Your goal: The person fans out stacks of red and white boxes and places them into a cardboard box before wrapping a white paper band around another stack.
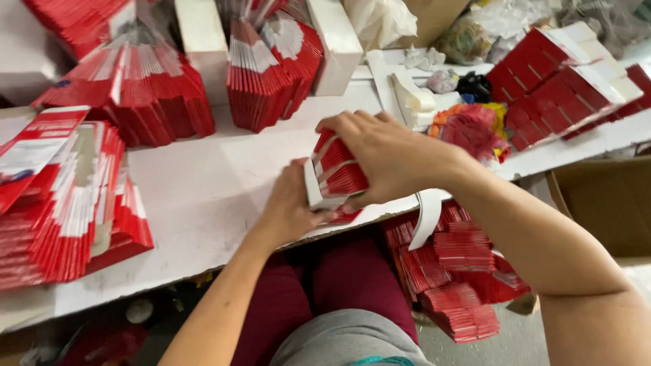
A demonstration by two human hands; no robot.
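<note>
A small bundle of red and white folded cartons (337,173) stands on edge near the front edge of the white worktable (210,190). My right hand (386,152) wraps over its top and right side. My left hand (288,203) presses against its left end from below, thumb under the bundle. Both hands grip the same bundle. A loose white strip (428,215) hangs down by the table edge just right of my hands.
Fanned stacks of flat red and white cartons lie at the left (64,203), back left (146,88), back middle (268,68) and back right (566,81). Tied bundles (461,285) are piled on the floor at right. A brown cardboard box (607,203) sits far right. Red rubber bands (471,129) lie behind my right hand.
</note>
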